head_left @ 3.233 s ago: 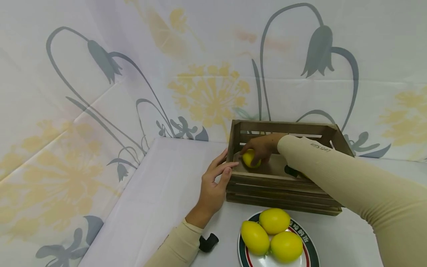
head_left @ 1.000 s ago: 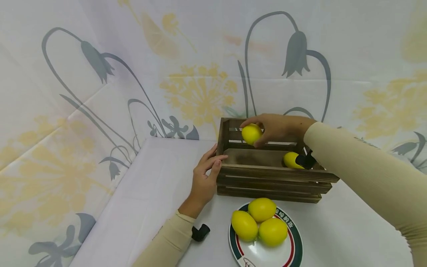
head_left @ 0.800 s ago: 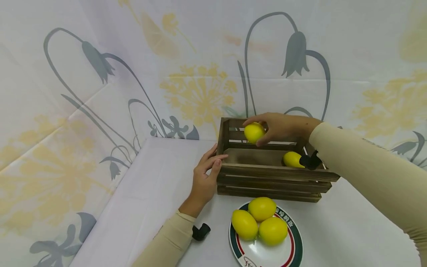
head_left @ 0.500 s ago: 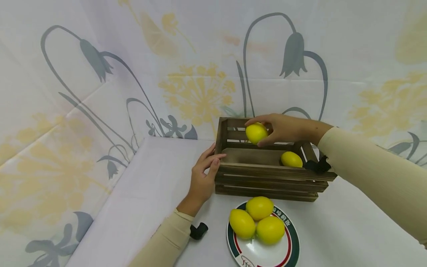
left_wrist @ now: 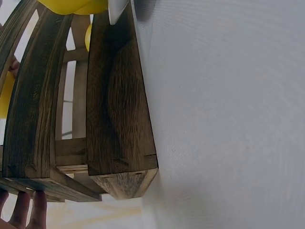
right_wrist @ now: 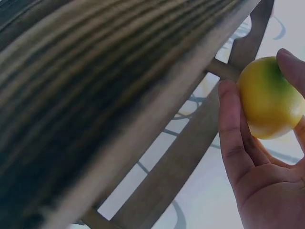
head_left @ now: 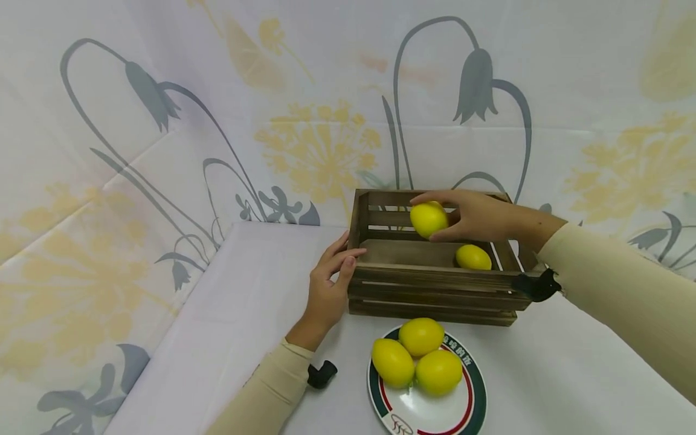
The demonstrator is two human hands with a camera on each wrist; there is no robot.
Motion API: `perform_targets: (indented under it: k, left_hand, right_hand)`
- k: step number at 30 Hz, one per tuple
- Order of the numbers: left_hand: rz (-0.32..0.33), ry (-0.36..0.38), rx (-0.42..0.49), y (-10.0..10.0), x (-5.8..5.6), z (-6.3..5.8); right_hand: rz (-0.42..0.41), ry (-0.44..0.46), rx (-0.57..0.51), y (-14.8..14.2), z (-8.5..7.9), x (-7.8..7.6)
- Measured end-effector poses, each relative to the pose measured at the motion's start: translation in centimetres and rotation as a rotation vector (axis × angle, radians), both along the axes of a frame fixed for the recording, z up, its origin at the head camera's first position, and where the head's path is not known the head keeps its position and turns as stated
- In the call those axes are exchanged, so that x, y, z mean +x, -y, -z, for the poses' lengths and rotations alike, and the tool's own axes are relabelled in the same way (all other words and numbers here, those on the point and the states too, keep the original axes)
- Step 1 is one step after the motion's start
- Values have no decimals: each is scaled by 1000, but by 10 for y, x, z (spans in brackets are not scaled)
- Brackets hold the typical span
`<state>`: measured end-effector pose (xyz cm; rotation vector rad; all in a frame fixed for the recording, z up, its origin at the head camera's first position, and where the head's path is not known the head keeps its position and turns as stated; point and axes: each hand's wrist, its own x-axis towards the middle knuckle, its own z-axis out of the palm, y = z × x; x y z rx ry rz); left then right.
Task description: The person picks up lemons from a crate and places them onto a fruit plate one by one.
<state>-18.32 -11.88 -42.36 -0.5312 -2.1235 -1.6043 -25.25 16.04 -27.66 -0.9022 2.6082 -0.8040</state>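
My right hand [head_left: 478, 216] grips a yellow lemon [head_left: 429, 219] above the inside of a dark wooden slatted crate [head_left: 435, 277]. In the right wrist view the fingers and thumb wrap this lemon [right_wrist: 269, 98], which has a greenish patch. A second lemon [head_left: 473, 257] lies on the crate floor toward the right. My left hand [head_left: 328, 283] rests against the crate's left end, one finger over its rim. Its fingertips [left_wrist: 38, 210] touch the slats in the left wrist view. In front of the crate, several lemons [head_left: 438, 372] sit on a round plate [head_left: 477, 403].
A white cloth [head_left: 261, 290] covers the table. Behind stands a white curtain [head_left: 228, 90] with printed flowers, close to the crate's back. A black wrist camera mount [head_left: 322, 374] hangs by the left sleeve, another mount [head_left: 537, 285] by the right.
My right hand took a lemon from the crate floor, lifted it, then shifted it rightward over the crate. The left hand keeps its place at the crate's end. The view has shifted slightly.
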Motion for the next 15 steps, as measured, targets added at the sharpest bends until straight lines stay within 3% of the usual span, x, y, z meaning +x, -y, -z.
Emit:
perform_targets:
  k: [10, 15]
  left_hand:
    - [-15, 5, 1, 3, -1, 1]
    - [4, -8, -1, 1, -2, 2]
  right_hand:
    - [14, -71, -84, -5, 6, 10]
    - [63, -81, -104, -11, 12, 22]
